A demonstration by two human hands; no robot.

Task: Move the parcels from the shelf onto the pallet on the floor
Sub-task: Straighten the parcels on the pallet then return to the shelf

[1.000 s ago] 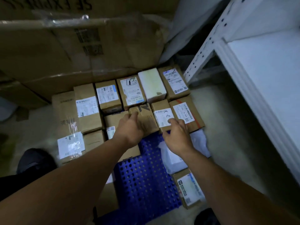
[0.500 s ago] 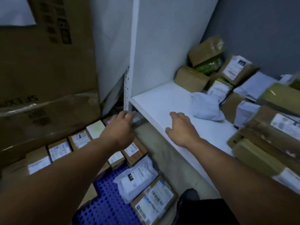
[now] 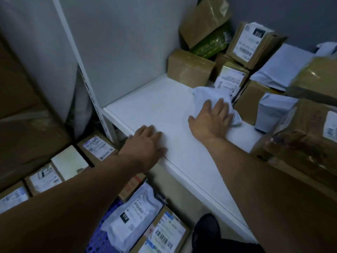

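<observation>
Well, the bag [image 3: 201, 94] lies on the shelf [image 3: 155, 106], just in front of the boxes [image 3: 189, 70] at the back. My right hand [image 3: 213, 121] rests on it with fingers spread, not closed round it yet. My left hand [image 3: 145, 141] lies flat on the shelf's front edge, holding nothing. Down on the pallet [image 3: 102, 240] many parcels [image 3: 98, 148] already sit (mostly cartons, in rows). I'd judge the job roughly half done: a heap is left on the shelf.

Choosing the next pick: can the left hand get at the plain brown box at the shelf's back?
Probably yes: the shelf between the left hand and the plain brown box lies bare, though the box sits far back.
</observation>
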